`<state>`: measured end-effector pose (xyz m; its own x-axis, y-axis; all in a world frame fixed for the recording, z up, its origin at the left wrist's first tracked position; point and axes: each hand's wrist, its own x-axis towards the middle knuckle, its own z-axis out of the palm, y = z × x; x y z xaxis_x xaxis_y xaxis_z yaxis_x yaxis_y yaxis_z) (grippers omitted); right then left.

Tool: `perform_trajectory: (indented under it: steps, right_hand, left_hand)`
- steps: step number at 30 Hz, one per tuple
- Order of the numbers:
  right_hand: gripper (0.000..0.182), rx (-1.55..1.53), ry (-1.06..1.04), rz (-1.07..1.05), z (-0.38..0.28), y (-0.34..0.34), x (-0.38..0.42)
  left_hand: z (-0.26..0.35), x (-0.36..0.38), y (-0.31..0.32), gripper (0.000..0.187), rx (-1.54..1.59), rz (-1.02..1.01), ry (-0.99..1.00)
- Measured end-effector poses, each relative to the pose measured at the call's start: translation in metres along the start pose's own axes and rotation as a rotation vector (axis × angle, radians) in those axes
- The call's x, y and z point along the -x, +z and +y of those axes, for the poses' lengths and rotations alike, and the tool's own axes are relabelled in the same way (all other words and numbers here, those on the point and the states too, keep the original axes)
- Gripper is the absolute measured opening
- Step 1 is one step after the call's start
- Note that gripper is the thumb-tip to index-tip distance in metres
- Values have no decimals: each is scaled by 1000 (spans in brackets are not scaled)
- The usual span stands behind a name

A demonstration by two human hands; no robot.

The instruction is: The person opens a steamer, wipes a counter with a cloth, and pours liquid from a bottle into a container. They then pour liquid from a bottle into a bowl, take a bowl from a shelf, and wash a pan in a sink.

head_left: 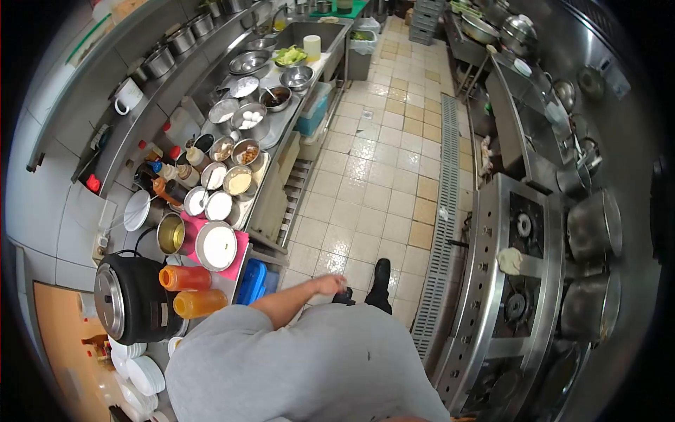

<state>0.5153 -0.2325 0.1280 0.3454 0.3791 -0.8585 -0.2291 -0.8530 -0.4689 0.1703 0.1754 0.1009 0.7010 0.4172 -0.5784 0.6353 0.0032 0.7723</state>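
Note:
My left hand (329, 285) is held low in front of my grey shirt (302, 359), above the tiled floor and near my dark shoes (380, 281). Its fingers are loosely bent and a little apart, with nothing visible in them. The nearest items on its left are a large bowl of white cream (216, 245), a red-orange bottle (184, 278) and a yellow-orange bottle (200, 304). My right hand is out of view; only a sliver of skin shows at the bottom edge.
A steel counter on the left holds a bowl of eggs (250, 121), several other bowls and a black cooker (133, 299). Blue containers (253, 283) sit below it. A gas stove (520, 281) and large pots (594, 225) line the right. A floor grate (443, 211) runs beside the stove.

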Motion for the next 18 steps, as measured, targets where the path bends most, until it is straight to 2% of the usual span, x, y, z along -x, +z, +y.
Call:
perform_trajectory:
  steps: [1,3,5,7,9,10,12,13,15,17,18]
  right_hand:
    - [56,115,-11,-53,-21,-3,-13]
    - [55,298,-27,-149,-62,-11,-37]
    - [53,398,-48,-197,-106,-23,-69]
    - [51,485,-86,-190,-152,-45,-107]
    - [47,675,-167,-134,-213,-75,-151]
    - [44,794,-222,-100,-247,-90,-175]
    - [37,1187,-404,30,-302,-107,-218]
    - [38,1368,-500,102,-323,-111,-245]
    - [40,1441,-731,75,-353,-119,-351]
    - [38,1190,-739,89,-453,-94,-301]
    - [35,1080,-765,36,-484,-84,-309]
  left_hand:
    - [-7,-5,19,52,-13,-127,66]
    - [-20,4,37,53,0,-375,39]
    - [12,31,8,53,145,-232,-78]
    - [24,38,-20,55,267,-252,-270]
    - [112,64,-60,51,231,-176,-568]
    - [112,55,-62,51,246,-156,-570]
    - [86,45,-64,49,-57,-386,-588]
    - [38,27,-50,49,-114,-369,-507]
    - [-47,-8,-26,49,-239,-322,-348]
    - [18,-2,-29,51,157,-131,-651]
    - [66,6,-34,52,347,11,-777]
